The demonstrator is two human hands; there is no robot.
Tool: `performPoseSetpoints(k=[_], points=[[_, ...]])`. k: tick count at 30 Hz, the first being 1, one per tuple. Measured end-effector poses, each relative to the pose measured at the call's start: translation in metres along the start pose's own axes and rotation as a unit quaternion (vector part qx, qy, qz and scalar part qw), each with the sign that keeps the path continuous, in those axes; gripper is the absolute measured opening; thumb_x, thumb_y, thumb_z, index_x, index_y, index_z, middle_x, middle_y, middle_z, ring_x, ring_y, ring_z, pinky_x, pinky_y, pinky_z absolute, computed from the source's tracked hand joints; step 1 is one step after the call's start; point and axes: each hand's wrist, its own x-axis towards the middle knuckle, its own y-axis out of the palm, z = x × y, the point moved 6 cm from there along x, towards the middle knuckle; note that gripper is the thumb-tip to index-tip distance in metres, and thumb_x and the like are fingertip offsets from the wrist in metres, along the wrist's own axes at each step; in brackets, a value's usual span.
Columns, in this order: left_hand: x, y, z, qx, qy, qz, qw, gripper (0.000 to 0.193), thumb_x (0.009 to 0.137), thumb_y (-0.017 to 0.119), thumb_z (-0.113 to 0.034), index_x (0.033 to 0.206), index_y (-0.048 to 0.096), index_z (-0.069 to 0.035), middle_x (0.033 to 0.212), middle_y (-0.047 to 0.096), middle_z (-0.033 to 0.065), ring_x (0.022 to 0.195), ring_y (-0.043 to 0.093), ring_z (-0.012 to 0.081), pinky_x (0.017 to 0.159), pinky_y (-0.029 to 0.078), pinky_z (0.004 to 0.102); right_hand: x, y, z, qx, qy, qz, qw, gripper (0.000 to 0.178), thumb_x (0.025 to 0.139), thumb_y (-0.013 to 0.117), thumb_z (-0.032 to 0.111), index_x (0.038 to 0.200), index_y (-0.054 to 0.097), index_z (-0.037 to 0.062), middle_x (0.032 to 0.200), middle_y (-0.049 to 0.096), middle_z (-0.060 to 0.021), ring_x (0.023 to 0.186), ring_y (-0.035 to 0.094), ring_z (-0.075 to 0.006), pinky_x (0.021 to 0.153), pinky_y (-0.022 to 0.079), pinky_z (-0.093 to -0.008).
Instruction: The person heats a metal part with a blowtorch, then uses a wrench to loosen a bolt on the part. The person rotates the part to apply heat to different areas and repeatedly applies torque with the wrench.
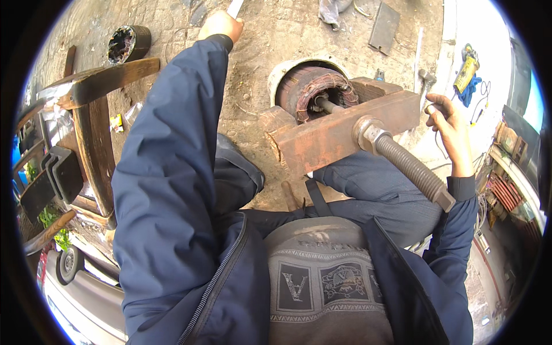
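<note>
Stretched far forward, my left hand (221, 26) is closed around a pale flat strip (234, 7), whose far end is cut off by the picture's edge. My right hand (451, 126) is at the right with loosely bent fingers, its fingertips beside a hammer (426, 80); I see no grip on it. Between my arms lies a motor stator with copper windings (322, 89), inside a pale round housing (277, 72). A rusty steel bar (345, 135) spans wooden blocks (368, 89) in front of it. Through the bar runs a thick threaded bolt (411, 167) with a nut (372, 137).
A wooden chair frame (95, 144) stands close on my left, with a dark ring-shaped stator (129, 44) beyond it. On the far right are a yellow power tool (467, 69) and a blue cloth (468, 92). A dark flat plate (384, 29) lies on the ground ahead.
</note>
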Motion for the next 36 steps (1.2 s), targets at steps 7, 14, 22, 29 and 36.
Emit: performPoseSetpoints(k=[7, 14, 22, 29, 36], points=[[-0.052, -0.142, -0.059, -0.449, -0.019, 0.132, 0.884, 0.018, 0.095, 0.074, -0.015, 0.092, 0.064, -0.001, 0.06, 0.048, 0.0026, 0.044, 0.046, 0.0154, 0.04, 0.033, 0.0343, -0.014, -0.017, 0.016, 0.05, -0.13, -0.067, 0.988, 0.033, 0.106, 0.068, 0.023, 0.132, 0.07, 0.0028, 0.104, 0.071, -0.0028, 0.088, 0.067, -0.0099, 0.083, 0.057, -0.0266], [-0.255, -0.344, -0.213, -0.54, 0.305, 0.15, 0.77, 0.016, 0.104, 0.067, -0.019, 0.096, 0.058, -0.009, 0.067, 0.042, -0.0064, 0.05, 0.038, 0.0058, 0.044, 0.029, 0.0241, -0.114, -0.045, 0.111, 0.206, -0.422, -0.163, 0.868, 0.034, 0.111, 0.06, 0.025, 0.135, 0.068, 0.002, 0.12, 0.075, -0.0105, 0.106, 0.073, -0.017, 0.093, 0.058, -0.0313], [-0.421, -0.327, -0.27, -0.253, 0.557, 0.076, 0.788, 0.042, 0.096, 0.076, -0.031, 0.114, 0.07, 0.006, 0.086, 0.074, 0.0145, 0.073, 0.072, 0.0216, 0.069, 0.058, 0.0341, -0.215, -0.027, 0.177, 0.625, -0.467, -0.024, 0.625, 0.033, 0.112, 0.054, 0.021, 0.136, 0.062, -0.0006, 0.114, 0.072, -0.0085, 0.104, 0.07, -0.0194, 0.099, 0.057, -0.041], [-0.304, -0.328, -0.156, -0.338, 0.349, 0.159, 0.859, 0.043, 0.105, 0.071, -0.036, 0.123, 0.07, 0.003, 0.096, 0.073, 0.0063, 0.08, 0.069, 0.0132, 0.069, 0.056, 0.0283, -0.158, -0.04, 0.105, 0.606, -0.262, -0.084, 0.747, 0.031, 0.114, 0.05, 0.024, 0.132, 0.059, 0.0003, 0.079, 0.043, 0.002, 0.065, 0.041, -0.0094, 0.063, 0.038, -0.0282], [-0.192, -0.21, -0.08, -0.304, 0.33, 0.069, 0.891, 0.023, 0.099, 0.078, -0.02, 0.108, 0.074, 0.0, 0.087, 0.075, 0.0099, 0.08, 0.07, 0.0147, 0.076, 0.058, 0.0319, -0.068, -0.013, 0.047, 0.585, -0.064, -0.144, 0.796, 0.039, 0.112, 0.058, 0.029, 0.137, 0.058, -0.0022, 0.078, 0.039, 0.0039, 0.059, 0.034, -0.0063, 0.052, 0.029, -0.0238]])
